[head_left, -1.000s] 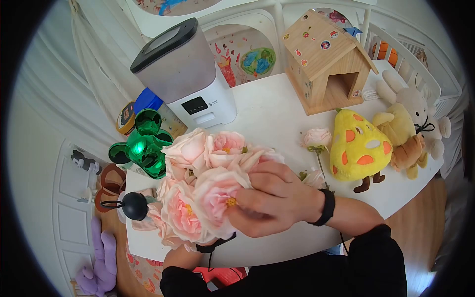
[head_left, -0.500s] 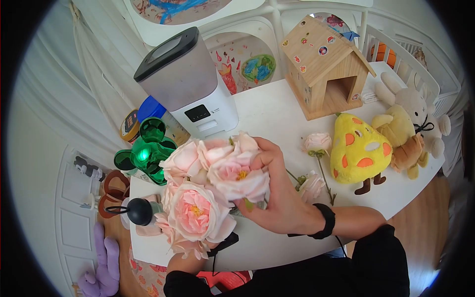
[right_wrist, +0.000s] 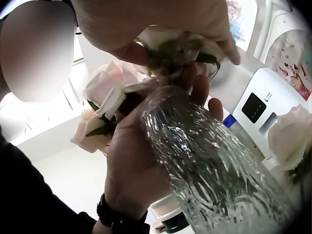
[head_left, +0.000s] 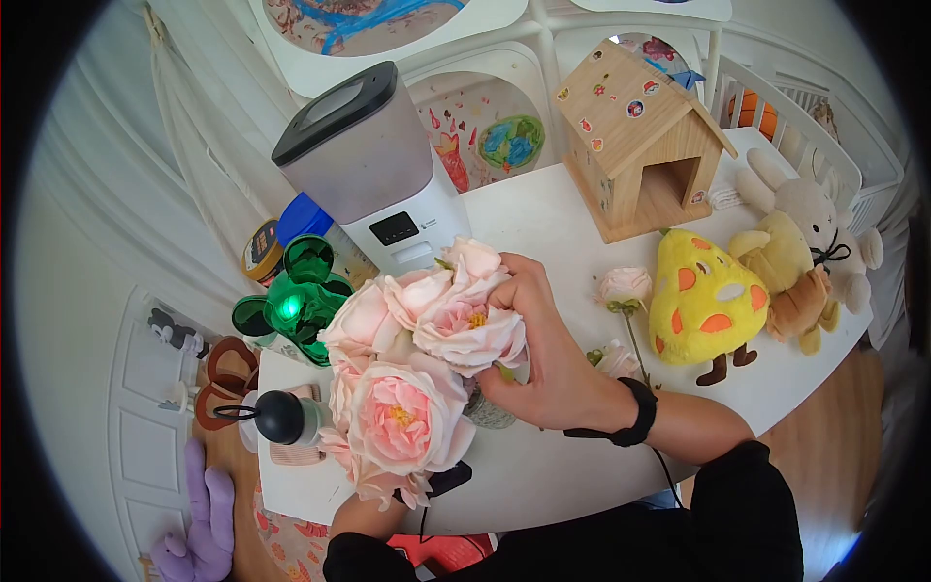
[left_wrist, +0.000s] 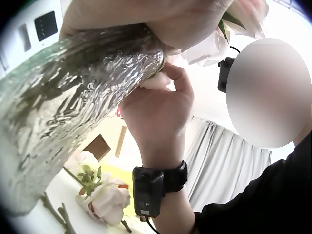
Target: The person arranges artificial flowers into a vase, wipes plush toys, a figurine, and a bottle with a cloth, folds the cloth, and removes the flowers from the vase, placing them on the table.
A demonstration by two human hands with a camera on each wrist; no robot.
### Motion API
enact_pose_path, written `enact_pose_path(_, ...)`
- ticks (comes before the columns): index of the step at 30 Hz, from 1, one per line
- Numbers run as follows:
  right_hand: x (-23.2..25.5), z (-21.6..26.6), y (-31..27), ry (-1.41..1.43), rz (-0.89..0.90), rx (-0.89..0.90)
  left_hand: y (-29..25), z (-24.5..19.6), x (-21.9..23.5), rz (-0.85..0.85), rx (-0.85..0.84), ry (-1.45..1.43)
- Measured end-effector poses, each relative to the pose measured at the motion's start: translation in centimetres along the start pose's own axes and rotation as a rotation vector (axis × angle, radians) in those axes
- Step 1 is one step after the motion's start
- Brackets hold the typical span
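A bunch of pale pink artificial-looking roses [head_left: 398, 417] stands in a textured clear glass vase [right_wrist: 209, 170], which is tilted and mostly hidden under the blooms in the head view. My left hand [right_wrist: 139, 158] grips the vase around its neck, just below the flowers; the head view hides its fingers. With my right hand [head_left: 553, 364] I hold a rose [head_left: 470, 335] at the right of the bunch, thumb below the bloom and fingers over its far side. Two loose roses, one upper rose [head_left: 624, 285] and one lower rose [head_left: 618, 359], lie on the table right of that hand.
On the white table [head_left: 524, 209] stand a pet feeder [head_left: 388, 184], a wooden house [head_left: 640, 145] and a green shiny figure [head_left: 296, 306]. A black-topped bottle [head_left: 281, 419] is at the left. Plush toys, including a yellow one [head_left: 706, 301], sit at the right.
My right hand has gone from lying across the front blooms to holding one rose at the bunch's right side. That rose has shifted up and right, and some vase glass shows now.
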State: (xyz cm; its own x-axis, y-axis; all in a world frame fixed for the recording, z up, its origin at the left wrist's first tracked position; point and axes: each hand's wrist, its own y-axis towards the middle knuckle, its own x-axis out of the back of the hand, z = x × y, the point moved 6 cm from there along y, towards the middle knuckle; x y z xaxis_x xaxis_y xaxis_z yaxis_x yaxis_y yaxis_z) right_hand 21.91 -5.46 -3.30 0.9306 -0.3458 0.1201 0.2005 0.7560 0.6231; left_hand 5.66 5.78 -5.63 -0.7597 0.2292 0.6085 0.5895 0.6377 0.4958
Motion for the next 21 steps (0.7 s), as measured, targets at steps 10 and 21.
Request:
enact_pose_path(10,-0.5,0.1,0.7,-0.020,0.120,0.058,-0.4,-0.5,-0.8,0.023,-0.003,-0.033)
enact_pose_path(21,6.5,-1.4,-3.2,-0.904,0.678,-0.392,-1.1,-1.0,-4.2,0.096,0.012,-0.119)
